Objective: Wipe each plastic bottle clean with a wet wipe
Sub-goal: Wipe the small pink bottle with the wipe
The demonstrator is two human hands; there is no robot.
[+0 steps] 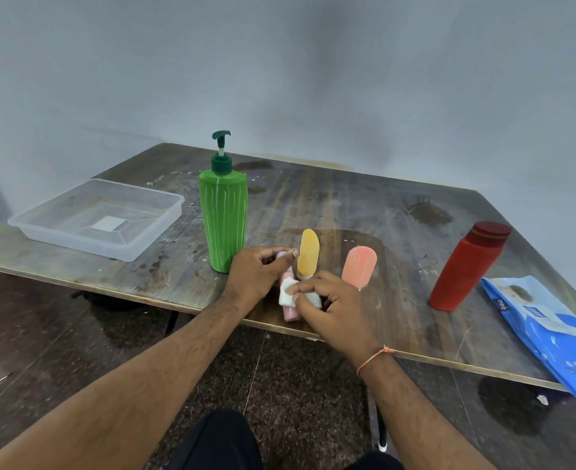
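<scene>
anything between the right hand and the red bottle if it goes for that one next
Nothing visible. The right hand presses the wet wipe on the pink bottle; the salmon bottle stands farther back, leaving bare table toward the red bottle.

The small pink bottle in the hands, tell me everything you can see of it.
The small pink bottle looks like smooth plastic, slim, with a pale cap end. It is held tilted over the table's near edge: the left hand grips its top, while the right hand presses a folded white wet wipe against its middle.
</scene>
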